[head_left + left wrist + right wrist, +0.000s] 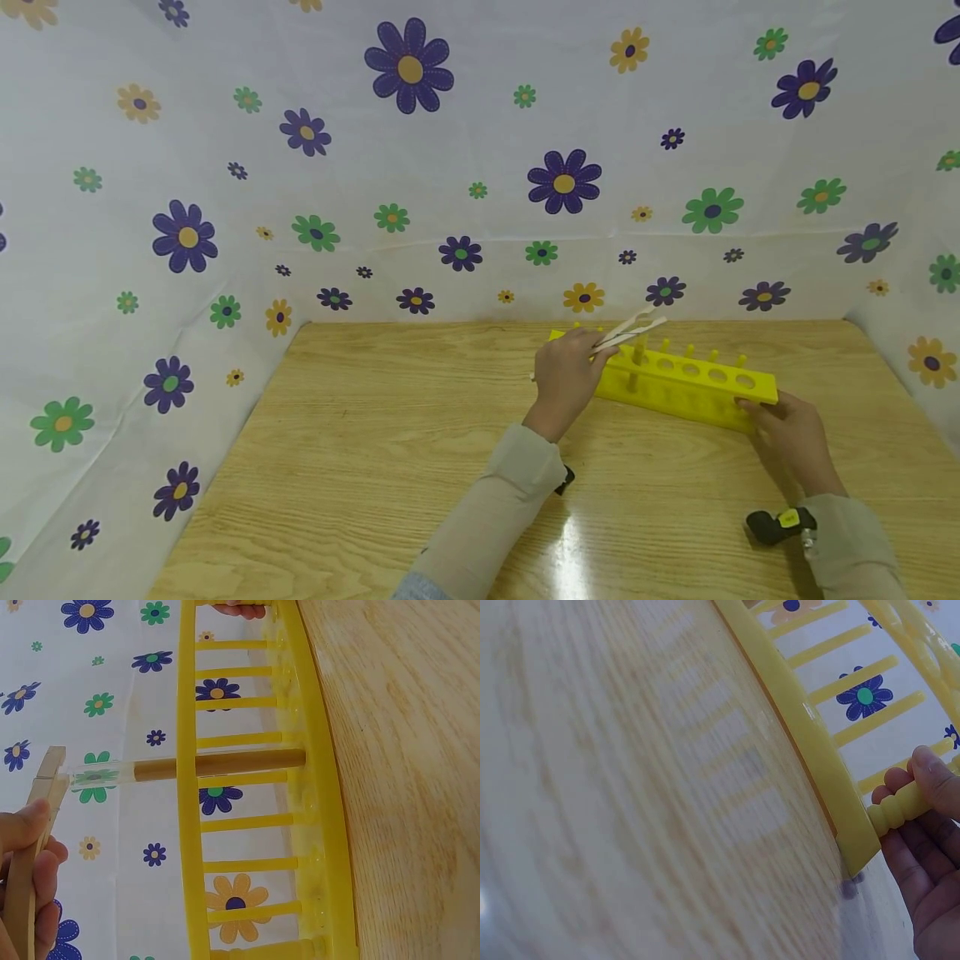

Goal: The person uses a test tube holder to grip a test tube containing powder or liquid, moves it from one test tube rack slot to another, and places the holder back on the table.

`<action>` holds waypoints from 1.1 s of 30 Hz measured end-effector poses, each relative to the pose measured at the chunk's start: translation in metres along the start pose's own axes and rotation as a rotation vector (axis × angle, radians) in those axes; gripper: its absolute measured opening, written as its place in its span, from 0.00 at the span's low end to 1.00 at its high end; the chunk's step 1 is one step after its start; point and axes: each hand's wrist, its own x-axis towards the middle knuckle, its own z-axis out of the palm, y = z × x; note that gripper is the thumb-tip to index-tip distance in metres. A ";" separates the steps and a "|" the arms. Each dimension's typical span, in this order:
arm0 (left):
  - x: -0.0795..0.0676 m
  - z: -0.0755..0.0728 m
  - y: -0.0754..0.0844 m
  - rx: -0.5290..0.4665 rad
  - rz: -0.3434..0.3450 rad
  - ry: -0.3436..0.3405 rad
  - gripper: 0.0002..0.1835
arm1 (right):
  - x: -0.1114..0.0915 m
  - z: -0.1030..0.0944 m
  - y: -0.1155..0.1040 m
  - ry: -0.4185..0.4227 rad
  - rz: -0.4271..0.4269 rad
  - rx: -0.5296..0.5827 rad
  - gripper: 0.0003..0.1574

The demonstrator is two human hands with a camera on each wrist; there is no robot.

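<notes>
A yellow test tube rack (675,398) stands on the table, with a row of round holes on top. One test tube (240,762) with brown contents stands upright in it, its clear upper part rising above the top plate. My left hand (566,375) holds a wooden test tube holder (46,787), whose tip is at the tube's mouth in the left wrist view; whether it clamps the glass I cannot tell. At the rack's right end, my right hand (795,429) grips the ridged end post (904,806) between thumb and fingers.
The wood-grain table (360,450) reaches back to a white sheet (465,150) printed with flowers, which also covers both sides. Short yellow pegs (714,356) stick up along the rack's back edge. Black wrist cameras (772,527) hang below the sleeves.
</notes>
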 end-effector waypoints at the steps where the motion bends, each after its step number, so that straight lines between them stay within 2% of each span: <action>1: 0.000 0.000 0.000 -0.002 0.002 0.005 0.14 | 0.000 0.000 0.000 0.000 0.000 -0.001 0.39; 6: -0.001 0.002 -0.001 -0.001 0.009 0.015 0.14 | 0.000 0.000 0.001 0.000 0.007 0.002 0.41; 13: -0.001 0.002 -0.002 0.013 0.009 0.010 0.15 | -0.001 0.000 0.000 0.003 -0.003 0.014 0.37; 33: 0.002 -0.013 -0.011 0.021 0.025 0.002 0.16 | 0.000 0.000 0.003 0.004 -0.010 0.026 0.39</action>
